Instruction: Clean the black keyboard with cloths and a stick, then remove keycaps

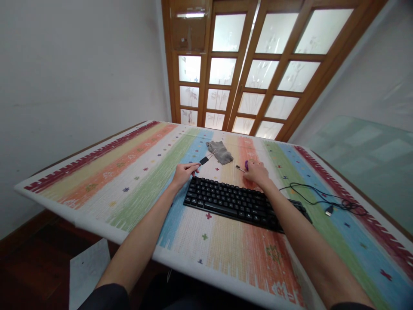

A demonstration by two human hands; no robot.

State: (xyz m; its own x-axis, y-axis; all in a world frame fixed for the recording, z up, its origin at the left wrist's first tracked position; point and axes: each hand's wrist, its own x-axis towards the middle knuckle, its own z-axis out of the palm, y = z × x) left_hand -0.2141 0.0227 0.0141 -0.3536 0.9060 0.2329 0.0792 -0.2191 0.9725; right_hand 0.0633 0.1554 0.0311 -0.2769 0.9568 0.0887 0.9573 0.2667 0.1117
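Note:
My left hand [186, 173] is closed, its thumb and finger pinching the end of a small flat black piece [204, 160]. Two thin wire-like prongs stick out from this piece toward a crumpled grey cloth [220, 152]. The fingers of my right hand [257, 173] are bent around the handle of a small toothbrush [240, 168], whose dark-bristled head points left. Something small and purple [247, 165] shows by the right fingertips; its kind is unclear. Below both hands lies a black keyboard [230, 202], its right part hidden under my right forearm.
The keyboard's black cable [318, 191] lies coiled to the right, ending in a USB plug [329, 210]. A striped tablecloth [138, 181] covers the table. Beyond stand wooden glass-paned doors [226, 64]. A pale glass panel [364, 159] is at the right, and a white sheet-like thing [88, 271] at lower left.

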